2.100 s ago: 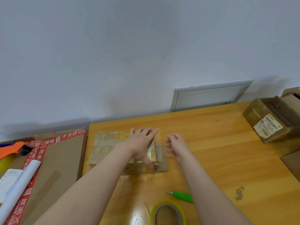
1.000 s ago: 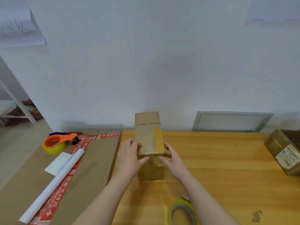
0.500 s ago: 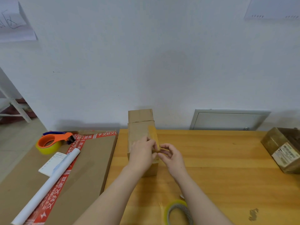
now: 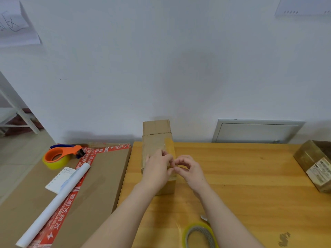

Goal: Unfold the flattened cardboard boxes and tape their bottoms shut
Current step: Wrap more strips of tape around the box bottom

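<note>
The small cardboard box (image 4: 157,145) stands on the far left part of the wooden table (image 4: 241,176). A yellow tape strip (image 4: 170,145) runs down its right edge. The left hand (image 4: 156,170) lies on the box with bent fingers; I cannot tell if it pinches anything. The right hand (image 4: 190,169) pinches the tape strip at the box's right side. A tape roll (image 4: 198,235) lies near. To the left, an orange tape holder (image 4: 60,155) and a white paper roll (image 4: 53,206) lie on a big flat carton (image 4: 100,176).

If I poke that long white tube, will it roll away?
Likely yes, if poked sideways: the white tube is round and lies loose on flat cardboard. It looks like rolled paper, so probably light and easily squashed. Poked at its end, it would probably just slide.
</note>
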